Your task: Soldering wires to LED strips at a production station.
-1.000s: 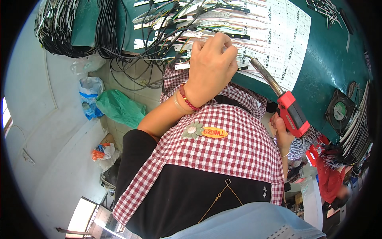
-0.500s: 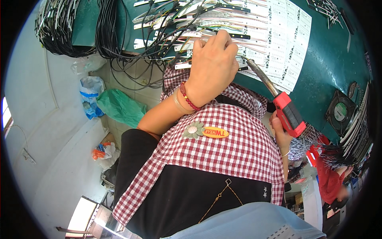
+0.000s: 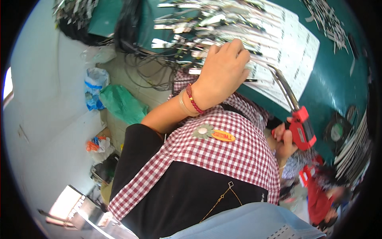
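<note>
My left hand, wearing a red bead bracelet, rests over the near edge of a row of wired strips. Its fingers are curled down and closed; what lies under the fingertips is hidden. My right hand grips a red and black soldering iron by its handle. The iron's long metal shaft slants up and left, and its tip is over the white printed circuit sheets, apart from my left hand. Black cables run off the strips and droop over the table edge. Motion blurs the strips.
Bundles of black cable hang at the far left of the green table. A small black fan and grey wires lie at the right. Loose strips are at the far right. A person in red is beyond.
The soldering iron has drawn away to the right from beside my left fingers. The whole view has shifted, and the strips and cables now appear further right and blurred.
</note>
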